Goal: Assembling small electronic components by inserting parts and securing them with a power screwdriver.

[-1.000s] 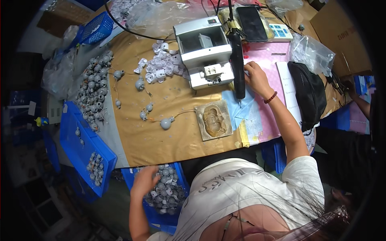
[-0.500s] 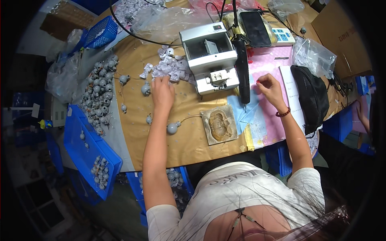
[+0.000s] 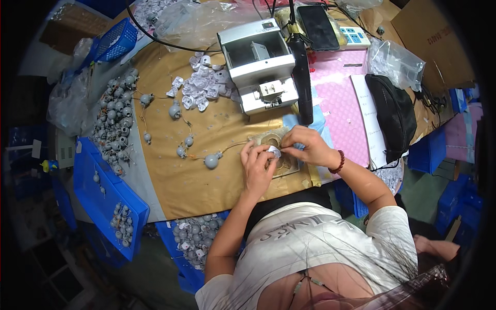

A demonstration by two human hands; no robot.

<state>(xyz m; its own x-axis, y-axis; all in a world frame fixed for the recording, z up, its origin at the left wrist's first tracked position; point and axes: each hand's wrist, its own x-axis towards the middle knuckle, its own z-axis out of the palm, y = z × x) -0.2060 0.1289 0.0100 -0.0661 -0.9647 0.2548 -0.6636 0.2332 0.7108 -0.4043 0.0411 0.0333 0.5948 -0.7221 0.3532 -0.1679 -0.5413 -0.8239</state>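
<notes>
My left hand [image 3: 257, 168] is closed on a small white plastic piece [image 3: 274, 151], holding it over a square beige block [image 3: 292, 169] with a shaped hollow. From the other side my right hand [image 3: 308, 144] pinches close to that piece; whatever its fingertips hold is hidden. A grey ball [image 3: 211, 160] lies left of the block, with a thin wire running to the block. Further left, more grey balls such as this one [image 3: 175, 110] are strung on wires. Behind them is a heap of white plastic pieces [image 3: 206, 85].
A silver machine [image 3: 258, 67] stands beyond my hands, with a black rod-shaped tool [image 3: 301, 85] upright beside it. A pile of grey balls [image 3: 116, 119] and a blue tray [image 3: 106, 194] are at left. A black pouch [image 3: 391, 119] and a phone [image 3: 318, 28] lie at right.
My left hand has come from the white heap to the block with a white piece. My right hand has moved in from the pink sheet to meet it. The view has shifted slightly.
</notes>
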